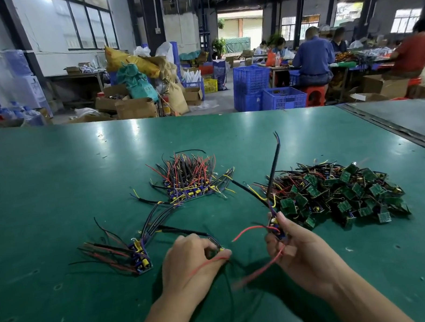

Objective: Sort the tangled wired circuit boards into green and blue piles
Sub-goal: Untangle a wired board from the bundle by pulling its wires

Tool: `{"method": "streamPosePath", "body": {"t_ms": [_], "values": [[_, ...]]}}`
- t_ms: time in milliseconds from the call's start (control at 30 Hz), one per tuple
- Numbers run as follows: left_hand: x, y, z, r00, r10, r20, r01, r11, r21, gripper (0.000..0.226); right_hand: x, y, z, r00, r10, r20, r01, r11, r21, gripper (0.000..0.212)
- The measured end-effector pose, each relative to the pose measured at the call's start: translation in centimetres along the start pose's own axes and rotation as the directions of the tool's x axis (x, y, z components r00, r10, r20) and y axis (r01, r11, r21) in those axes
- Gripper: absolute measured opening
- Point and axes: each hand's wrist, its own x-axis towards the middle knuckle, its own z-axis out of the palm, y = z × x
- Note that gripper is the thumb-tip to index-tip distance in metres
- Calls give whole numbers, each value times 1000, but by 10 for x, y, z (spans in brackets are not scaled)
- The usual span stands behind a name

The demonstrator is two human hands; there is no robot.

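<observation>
You're mid-separation: your right hand pinches a blue board upright just beside the green pile, while your left hand, held apart from it, curls round another small wired piece (fingers hide its colour). Next, I judge, you must draw the trailing red wires free without disturbing that pile, then lay the blue board with the blue pile further back on the table or the small blue cluster at your left.
</observation>
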Motion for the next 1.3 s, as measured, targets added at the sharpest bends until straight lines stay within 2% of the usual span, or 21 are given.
{"method": "streamPosePath", "body": {"t_ms": [100,167,233,300,367,467,567,733,967,1067,1167,1300], "values": [[1,2,-4,999,-25,-39,25,1000,-11,36,0,1,1,999,-39,36,39,999,-14,16],[2,3,-6,987,70,-148,-87,989,-116,28,0,1,1,996,-51,71,54,998,-35,16],[3,7,-9,950,149,-275,-224,938,-266,25,0,0,1,992,-37,121,45,997,-67,18],[-1,13,-13,936,147,-321,-282,858,-430,28,-1,-1,2,985,-16,173,35,994,-105,22],[-4,19,-15,967,85,-240,-215,779,-590,31,-3,-2,1,974,-6,227,39,989,-140,25],[-9,26,-20,997,69,35,-13,599,-801,32,-8,1,0,954,3,300,60,978,-202,25],[-14,31,-21,962,163,218,89,569,-818,29,-7,6,1,967,-2,255,69,964,-256,21],[-16,38,-18,964,93,250,149,588,-795,15,-8,11,0,976,-49,211,124,925,-358,8],[-17,36,-19,955,110,275,181,518,-836,13,-7,9,-2,974,-115,194,207,800,-564,30],[-19,36,-20,945,151,290,183,491,-852,26,-9,8,1,970,-74,230,190,819,-541,23],[-18,35,-19,942,146,303,223,403,-888,22,-10,6,4,964,-46,263,172,862,-477,14],[-18,34,-13,934,132,331,288,267,-920,40,-11,5,6,960,-1,280,107,925,-363,13]]}}
